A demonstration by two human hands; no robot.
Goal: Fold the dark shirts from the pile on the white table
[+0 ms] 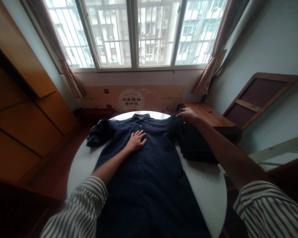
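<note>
A dark navy button-up shirt [149,178] lies front side up, its collar at the far end. My left hand [136,140] rests flat on the chest beside the button line, fingers spread. At the far right, my right hand [187,115] is closed on the shirt's right-side sleeve [175,124], pulled outward and slightly raised. The left-side sleeve [99,132] lies bunched near the table edge. Beneath my right forearm sits a folded dark garment or pile [196,145], partly covered by the arm.
The shirt lies on a round white table [85,168]. Behind it are a wooden cabinet [208,114], a printed banner [159,94] and barred windows [154,33]. Orange cupboards [20,122] stand left; a wooden-framed panel [255,96] leans at the right wall.
</note>
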